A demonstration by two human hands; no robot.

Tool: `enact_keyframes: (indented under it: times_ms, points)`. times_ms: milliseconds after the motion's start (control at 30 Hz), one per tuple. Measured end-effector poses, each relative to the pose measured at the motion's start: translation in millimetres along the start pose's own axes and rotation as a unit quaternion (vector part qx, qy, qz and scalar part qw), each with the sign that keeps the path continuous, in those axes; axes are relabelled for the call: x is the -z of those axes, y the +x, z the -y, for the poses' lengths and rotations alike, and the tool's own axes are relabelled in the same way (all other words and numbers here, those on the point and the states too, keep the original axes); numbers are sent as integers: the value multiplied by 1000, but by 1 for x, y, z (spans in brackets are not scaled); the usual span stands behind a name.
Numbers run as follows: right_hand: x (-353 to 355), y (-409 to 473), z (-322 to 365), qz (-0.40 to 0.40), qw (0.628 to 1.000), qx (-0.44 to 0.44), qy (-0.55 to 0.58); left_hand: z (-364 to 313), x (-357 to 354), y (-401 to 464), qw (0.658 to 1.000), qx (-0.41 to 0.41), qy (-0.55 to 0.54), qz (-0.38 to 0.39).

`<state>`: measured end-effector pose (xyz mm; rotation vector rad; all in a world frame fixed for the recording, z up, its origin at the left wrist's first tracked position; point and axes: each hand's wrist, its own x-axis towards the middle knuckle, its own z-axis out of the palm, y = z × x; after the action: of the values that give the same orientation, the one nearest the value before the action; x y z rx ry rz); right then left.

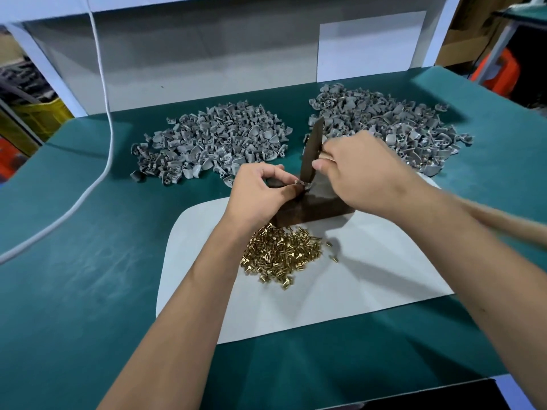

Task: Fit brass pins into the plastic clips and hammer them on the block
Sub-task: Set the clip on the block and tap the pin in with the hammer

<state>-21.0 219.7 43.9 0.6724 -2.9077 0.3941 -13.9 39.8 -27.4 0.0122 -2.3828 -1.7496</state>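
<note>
A dark metal block (313, 210) stands on a white sheet (370, 288) at the table's middle. My left hand (257, 192) pinches a grey plastic clip (302, 184) on the block's top. My right hand (364, 173) grips a hammer by its wooden handle (503, 220), and the dark head (312, 152) points down with its lower end right at the clip. A heap of brass pins (281, 253) lies on the sheet just in front of the block, under my left wrist.
Two heaps of grey plastic clips lie on the green mat (88, 261), one at the back left (213, 140) and one at the back right (390, 122). A white cable (109, 128) hangs down at the left. A white card (370, 45) leans on the back wall.
</note>
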Motion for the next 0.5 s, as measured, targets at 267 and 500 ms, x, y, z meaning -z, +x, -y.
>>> enact_keyframes:
  times_ms: [267, 500]
  points:
    - [-5, -5, 6, -22, 1000, 4, 2, -2, 1, -1, 1000, -5, -6, 7]
    - [-3, -4, 4, -116, 991, 2, 61, 0, 0, 1, 1000, 2, 1, 1]
